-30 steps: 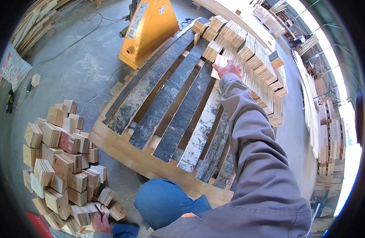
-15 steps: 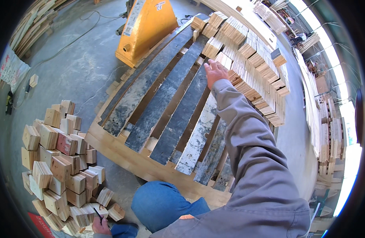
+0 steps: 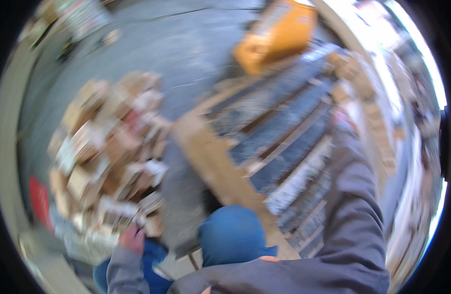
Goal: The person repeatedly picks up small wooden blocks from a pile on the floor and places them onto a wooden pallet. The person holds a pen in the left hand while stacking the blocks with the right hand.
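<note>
My right arm reaches out over the slatted wooden pallet. At its end my right hand is beside the wood blocks stacked in rows along the far right side. Motion smears its fingers, so their grip does not show. Low on the left, my left hand is closed at the near edge of a heap of loose wood blocks. A thin dark thing shows at its fingers, too blurred to name. Dark, stained boards with gaps between them form the pallet's top.
A yellow machine body stands at the pallet's far edge. On the grey floor lie a cable and, at the far left, a white printed sack. Something red is left of the heap. My knee is near the pallet's corner.
The view has swung left, so heap and pallet sit farther right in the picture, and it is now blurred. My right hand remains by the stacked blocks, my left by the heap.
</note>
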Available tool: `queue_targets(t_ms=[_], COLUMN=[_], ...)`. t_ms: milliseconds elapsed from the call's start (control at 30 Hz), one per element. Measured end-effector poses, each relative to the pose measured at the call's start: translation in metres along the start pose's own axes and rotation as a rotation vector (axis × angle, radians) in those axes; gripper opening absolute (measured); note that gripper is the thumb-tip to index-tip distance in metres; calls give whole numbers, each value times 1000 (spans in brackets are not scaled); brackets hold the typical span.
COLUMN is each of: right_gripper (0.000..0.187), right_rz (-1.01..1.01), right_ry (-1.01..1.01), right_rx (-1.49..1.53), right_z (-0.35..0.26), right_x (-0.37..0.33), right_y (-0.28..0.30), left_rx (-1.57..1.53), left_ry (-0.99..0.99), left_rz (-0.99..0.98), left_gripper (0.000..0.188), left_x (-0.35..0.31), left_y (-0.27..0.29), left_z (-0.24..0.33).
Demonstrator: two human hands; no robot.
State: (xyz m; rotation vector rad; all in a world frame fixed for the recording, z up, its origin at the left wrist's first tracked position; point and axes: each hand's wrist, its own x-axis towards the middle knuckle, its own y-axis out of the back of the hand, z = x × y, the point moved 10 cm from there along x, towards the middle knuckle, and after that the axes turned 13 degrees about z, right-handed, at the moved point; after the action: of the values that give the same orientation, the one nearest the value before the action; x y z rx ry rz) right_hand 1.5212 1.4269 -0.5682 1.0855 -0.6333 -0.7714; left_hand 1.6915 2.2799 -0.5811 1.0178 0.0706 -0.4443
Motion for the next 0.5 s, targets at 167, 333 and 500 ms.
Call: queue_targets(t_ms=[167, 333, 500], right_gripper=[56, 64, 89], right_rz=[-8, 245, -79], right_ry=[72, 320, 374], right_rx=[49, 489, 1091], right_z=[-60, -270, -468], right_x=[-3, -47, -122], right_y=[33, 162, 205], left_rx=[-20, -167, -257], left_ry=[-11, -147, -290], left_rz=[-33, 97, 182], left_gripper=[25, 27, 23], left_x=[9, -15, -13], left_y=[23, 44, 68], left_z=[11, 32, 60])
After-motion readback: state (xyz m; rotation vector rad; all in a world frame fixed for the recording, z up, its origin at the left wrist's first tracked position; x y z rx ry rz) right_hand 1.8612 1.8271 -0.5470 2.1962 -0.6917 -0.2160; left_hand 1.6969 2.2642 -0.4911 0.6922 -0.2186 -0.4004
